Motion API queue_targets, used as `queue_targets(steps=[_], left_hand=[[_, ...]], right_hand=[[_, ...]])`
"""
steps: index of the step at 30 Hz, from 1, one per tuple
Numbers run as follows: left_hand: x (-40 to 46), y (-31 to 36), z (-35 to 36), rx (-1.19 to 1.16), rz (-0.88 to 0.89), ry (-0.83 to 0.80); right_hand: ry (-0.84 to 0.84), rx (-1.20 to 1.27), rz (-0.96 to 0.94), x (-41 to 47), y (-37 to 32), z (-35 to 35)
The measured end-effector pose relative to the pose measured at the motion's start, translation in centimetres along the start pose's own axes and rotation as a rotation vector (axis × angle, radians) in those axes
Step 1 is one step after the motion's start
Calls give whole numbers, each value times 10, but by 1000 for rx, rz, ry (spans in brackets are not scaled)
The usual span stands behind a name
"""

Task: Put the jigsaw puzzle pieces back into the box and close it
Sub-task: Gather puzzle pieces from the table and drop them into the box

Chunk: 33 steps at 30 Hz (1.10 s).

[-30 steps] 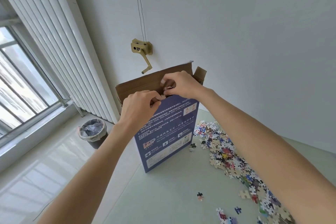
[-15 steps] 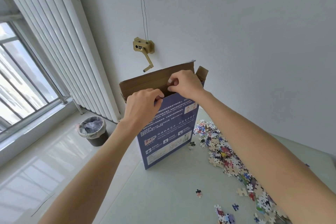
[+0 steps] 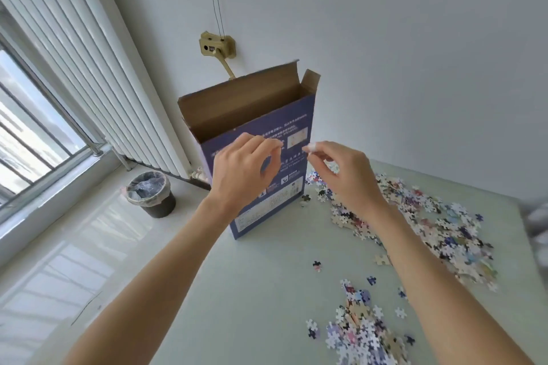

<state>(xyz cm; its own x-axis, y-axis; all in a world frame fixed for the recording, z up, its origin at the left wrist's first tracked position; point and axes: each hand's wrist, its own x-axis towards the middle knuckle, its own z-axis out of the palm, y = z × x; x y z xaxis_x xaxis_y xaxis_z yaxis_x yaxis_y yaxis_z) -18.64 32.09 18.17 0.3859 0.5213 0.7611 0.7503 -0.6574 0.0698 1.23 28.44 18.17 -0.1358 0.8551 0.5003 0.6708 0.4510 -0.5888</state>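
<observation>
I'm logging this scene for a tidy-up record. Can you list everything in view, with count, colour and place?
puzzle box: one, blue outside, brown inside, upright on the table, top flaps open
puzzle pieces: many, multicoloured, loose on the table right of the box
table: one, pale green
waste bin: one, dark with a clear liner, on the floor by the radiator
radiator: one, white, by the window
wall crank: one, brass, above the box
left hand: fingers loosely curled, before the box
right hand: beside the box, empty as far as visible

Head view: we look forward and down from close above the worktop [image 3: 237, 290] (wide-angle, tilted), wall close ahead.
</observation>
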Motion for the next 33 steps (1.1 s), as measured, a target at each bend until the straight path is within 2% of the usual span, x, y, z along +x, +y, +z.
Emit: queue_targets(steps=[2, 4, 8, 11, 13, 15, 18, 21, 26, 29, 33], left_hand=[[-21, 26, 8, -130, 32, -47], [-52, 59, 25, -300, 7, -159], [-128, 108, 63, -490, -214, -568], [-179, 131, 90, -440, -417, -919], [-209, 141, 104, -315, -536, -1159], [-234, 148, 108, -187, -615, -1318], [-264, 168, 108, -212, -659, -1338], [-275, 190, 112, -319, -617, -1312], [-273, 211, 130, -379, -505, -1284], [-271, 212, 136, -375, -468, -1242], [-271, 213, 141, -354, -403, -1191]], right_hand=[[-34, -23, 60, -50, 13, -4], [-104, -68, 192, -112, 31, -8], [-279, -152, 585, -226, 60, -13], [-425, -235, 862, -301, 78, -14], [-504, -264, 1043, -345, 86, -8], [-555, -301, 1155, -372, 87, 1], [-463, -311, 1201, -391, 83, 21], [-397, -276, 1126, -377, 83, 46], [-543, -406, 899, -355, 93, 72], [-610, -472, 832, -350, 105, 67], [-578, -536, 743, -342, 120, 58]])
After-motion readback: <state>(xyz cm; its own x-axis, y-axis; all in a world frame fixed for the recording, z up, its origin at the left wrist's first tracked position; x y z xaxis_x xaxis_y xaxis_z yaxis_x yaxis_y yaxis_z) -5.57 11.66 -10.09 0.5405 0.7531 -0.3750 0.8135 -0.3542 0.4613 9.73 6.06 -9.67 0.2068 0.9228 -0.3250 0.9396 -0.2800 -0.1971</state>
